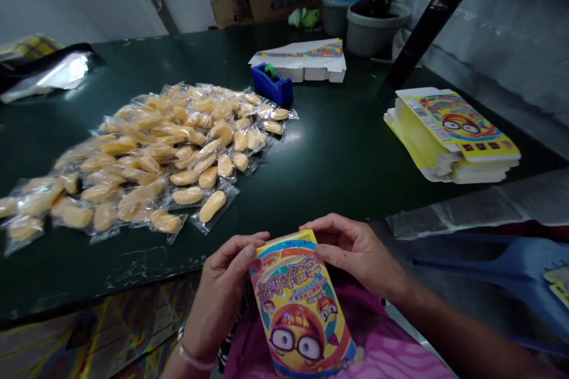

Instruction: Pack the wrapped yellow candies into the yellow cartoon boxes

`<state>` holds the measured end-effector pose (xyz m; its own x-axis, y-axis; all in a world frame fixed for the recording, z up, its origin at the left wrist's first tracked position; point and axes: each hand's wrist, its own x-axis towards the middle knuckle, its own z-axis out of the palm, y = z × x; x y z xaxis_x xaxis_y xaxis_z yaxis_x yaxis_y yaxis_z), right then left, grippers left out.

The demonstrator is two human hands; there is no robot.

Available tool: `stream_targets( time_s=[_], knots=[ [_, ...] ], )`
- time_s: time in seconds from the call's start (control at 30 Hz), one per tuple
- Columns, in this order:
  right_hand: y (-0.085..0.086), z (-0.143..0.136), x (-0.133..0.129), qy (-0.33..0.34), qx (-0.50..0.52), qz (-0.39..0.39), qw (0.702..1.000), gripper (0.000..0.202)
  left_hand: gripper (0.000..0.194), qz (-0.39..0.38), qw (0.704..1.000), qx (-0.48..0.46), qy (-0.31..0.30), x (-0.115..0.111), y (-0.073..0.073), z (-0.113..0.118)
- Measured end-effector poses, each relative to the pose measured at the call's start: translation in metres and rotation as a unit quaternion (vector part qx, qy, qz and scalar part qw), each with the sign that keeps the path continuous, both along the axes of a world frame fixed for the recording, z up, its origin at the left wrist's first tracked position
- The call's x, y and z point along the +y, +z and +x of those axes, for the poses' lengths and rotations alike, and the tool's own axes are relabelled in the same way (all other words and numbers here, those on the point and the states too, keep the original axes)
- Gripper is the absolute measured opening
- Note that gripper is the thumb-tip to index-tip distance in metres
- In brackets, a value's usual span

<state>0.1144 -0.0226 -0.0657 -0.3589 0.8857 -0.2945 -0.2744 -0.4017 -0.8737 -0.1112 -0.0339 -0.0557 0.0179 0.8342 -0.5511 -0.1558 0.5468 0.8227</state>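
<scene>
A colourful printed box (pixel 296 308) with a cartoon face in glasses rests over my lap at the table's front edge. My left hand (pixel 226 281) grips its upper left corner between thumb and fingers. On the opposite upper corner, my right hand (pixel 355 251) closes its thumb and fingers on the box. Beyond the box, on the dark green table (pixel 329 160), lies a large pile of yellow oval pieces in clear wrappers (pixel 178 142). One wrapped piece (pixel 212 206) lies at the pile's near edge.
A blue tape dispenser (pixel 273 86) stands behind the pile, before flat white cartons (pixel 306 62). A stack of flat yellow cartons (pixel 457 133) lies at right. Grey buckets (pixel 376 29) and a black upright object (pixel 424 35) are farther back. A blue stool (pixel 502 269) is at lower right.
</scene>
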Motion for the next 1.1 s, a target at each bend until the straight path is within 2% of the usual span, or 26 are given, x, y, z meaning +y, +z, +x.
stream_targets(
  time_s=[0.07,0.1,0.27,0.4,0.47,0.53,0.6,0.67,0.8,0.9,1.0,1.1],
  knots=[
    [0.001,0.001,0.006,0.001,-0.005,0.019,1.0,0.024,0.027,-0.012,0.998,-0.054,0.029,0.006,-0.001,0.003],
    [0.003,0.001,0.011,-0.003,0.0,0.033,0.999,0.025,0.028,0.007,0.998,-0.052,0.031,0.011,-0.002,0.005],
    [0.007,-0.001,0.033,0.02,0.011,0.089,0.996,0.038,0.031,0.138,0.99,0.036,-0.01,0.034,-0.002,0.009],
    [0.001,-0.007,0.04,-0.034,-0.013,0.127,0.991,0.036,0.042,0.191,0.97,0.148,-0.013,0.037,0.0,0.017],
    [-0.004,-0.009,0.043,-0.045,-0.015,0.124,0.991,0.037,0.053,0.185,0.964,0.191,-0.012,0.037,0.0,0.019],
    [-0.008,-0.009,0.046,-0.041,-0.012,0.114,0.993,0.039,0.062,0.151,0.977,0.147,-0.027,0.039,0.001,0.02],
    [-0.011,-0.008,0.049,-0.039,-0.011,0.102,0.994,0.042,0.069,0.104,0.993,0.052,-0.035,0.043,0.0,0.019],
    [-0.014,-0.007,0.052,-0.042,-0.011,0.092,0.995,0.046,0.072,0.085,0.996,0.006,-0.029,0.048,-0.002,0.019],
    [-0.018,-0.01,0.055,-0.049,-0.004,0.1,0.994,0.046,0.058,0.149,0.985,0.089,-0.02,0.057,-0.009,0.018],
    [-0.02,-0.01,0.061,-0.03,-0.001,0.13,0.991,0.045,0.049,0.157,0.982,0.093,-0.052,0.065,-0.016,0.015],
    [-0.023,-0.005,0.07,-0.005,-0.035,0.165,0.986,0.04,0.046,0.164,0.977,0.103,-0.083,0.076,-0.019,0.015],
    [-0.026,-0.001,0.079,0.001,-0.055,0.179,0.982,0.034,0.045,0.195,0.96,0.184,-0.081,0.085,-0.018,0.015]
  ],
)
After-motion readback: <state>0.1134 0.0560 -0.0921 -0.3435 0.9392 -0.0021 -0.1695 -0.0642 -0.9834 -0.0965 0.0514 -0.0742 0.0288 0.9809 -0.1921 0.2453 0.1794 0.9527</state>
